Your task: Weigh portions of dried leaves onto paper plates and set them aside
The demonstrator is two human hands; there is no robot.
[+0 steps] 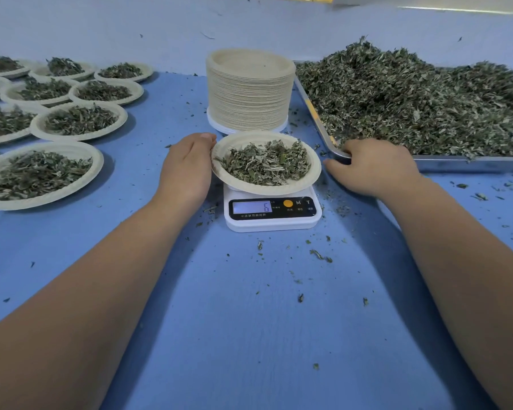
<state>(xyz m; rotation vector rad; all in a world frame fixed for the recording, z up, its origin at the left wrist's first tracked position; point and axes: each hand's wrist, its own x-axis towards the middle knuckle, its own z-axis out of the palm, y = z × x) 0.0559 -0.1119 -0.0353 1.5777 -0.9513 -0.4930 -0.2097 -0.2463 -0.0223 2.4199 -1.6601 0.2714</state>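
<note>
A paper plate (310, 179) with a portion of dried leaves (265, 162) sits on a small white digital scale (271, 213) at the centre of the blue table; the display shows a 6. My left hand (187, 167) grips the plate's left rim. My right hand (373, 167) rests on the table by the near corner of the metal tray (456, 164), which holds a big heap of dried leaves (412, 105). Its fingers lie loosely spread and hold nothing that I can see.
A tall stack of empty paper plates (249, 93) stands just behind the scale. Several filled plates (80, 121) cover the table's left side. Loose leaf crumbs (319, 255) lie scattered in front of the scale.
</note>
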